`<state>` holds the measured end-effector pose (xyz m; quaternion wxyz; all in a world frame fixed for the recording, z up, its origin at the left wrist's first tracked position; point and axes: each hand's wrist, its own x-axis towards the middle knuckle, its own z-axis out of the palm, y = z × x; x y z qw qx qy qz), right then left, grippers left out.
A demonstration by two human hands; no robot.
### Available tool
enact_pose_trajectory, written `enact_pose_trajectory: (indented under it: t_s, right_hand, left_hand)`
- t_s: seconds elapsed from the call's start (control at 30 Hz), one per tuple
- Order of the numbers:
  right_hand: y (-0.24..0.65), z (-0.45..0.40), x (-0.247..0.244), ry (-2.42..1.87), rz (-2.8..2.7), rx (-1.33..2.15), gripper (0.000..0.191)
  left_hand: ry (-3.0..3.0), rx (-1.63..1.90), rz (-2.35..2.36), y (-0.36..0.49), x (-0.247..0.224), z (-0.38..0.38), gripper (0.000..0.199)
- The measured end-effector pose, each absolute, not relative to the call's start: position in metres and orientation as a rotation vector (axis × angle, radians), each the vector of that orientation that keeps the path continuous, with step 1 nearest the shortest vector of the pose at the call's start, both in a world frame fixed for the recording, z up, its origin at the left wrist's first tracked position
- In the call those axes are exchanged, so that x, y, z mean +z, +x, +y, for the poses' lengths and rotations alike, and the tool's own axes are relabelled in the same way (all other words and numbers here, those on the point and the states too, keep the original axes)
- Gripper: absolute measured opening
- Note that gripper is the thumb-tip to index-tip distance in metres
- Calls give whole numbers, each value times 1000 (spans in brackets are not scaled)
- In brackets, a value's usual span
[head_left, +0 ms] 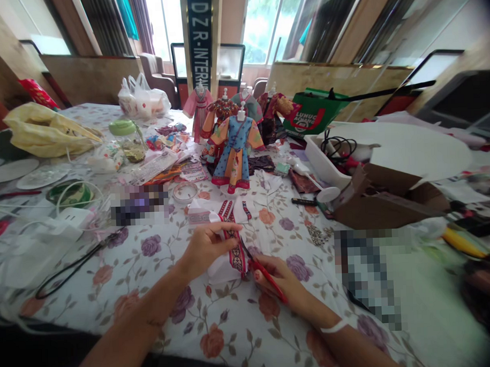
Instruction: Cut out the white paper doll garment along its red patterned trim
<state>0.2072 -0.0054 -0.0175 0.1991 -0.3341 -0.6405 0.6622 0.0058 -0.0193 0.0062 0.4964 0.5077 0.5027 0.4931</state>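
Note:
My left hand (212, 248) pinches a white cloth piece with a red and black patterned band (236, 260), low over the flowered tablecloth. In my right hand (278, 278) are red-handled scissors (272, 283); their dark blades lie along the right edge of the patterned band. The blades look slightly apart. Just beyond my hands lie more white cloth pieces with red and patterned trim (225, 208). A small doll-size blue and orange dress (234, 146) stands on a white form behind them.
More small dressed forms (201, 107) stand behind. A tape roll (185, 191), jar (129, 139) and charger with cables (71, 219) are to the left. To the right are a brown box (386, 200), white bin (328, 162), green bag (312, 111) and small beads (317, 234).

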Motion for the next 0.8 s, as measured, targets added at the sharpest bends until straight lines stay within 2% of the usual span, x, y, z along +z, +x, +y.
enact_pose_trajectory:
  t_s: [0.27, 0.8]
  right_hand:
    - [206, -5, -13, -927, -1863, 1725, 52]
    - [209, -8, -22, -963, -1719, 1897, 50]
  left_hand:
    - [1235, 1192, 1216, 6, 6, -20, 30]
    - [1244, 1202, 1211, 7, 3, -20, 31]
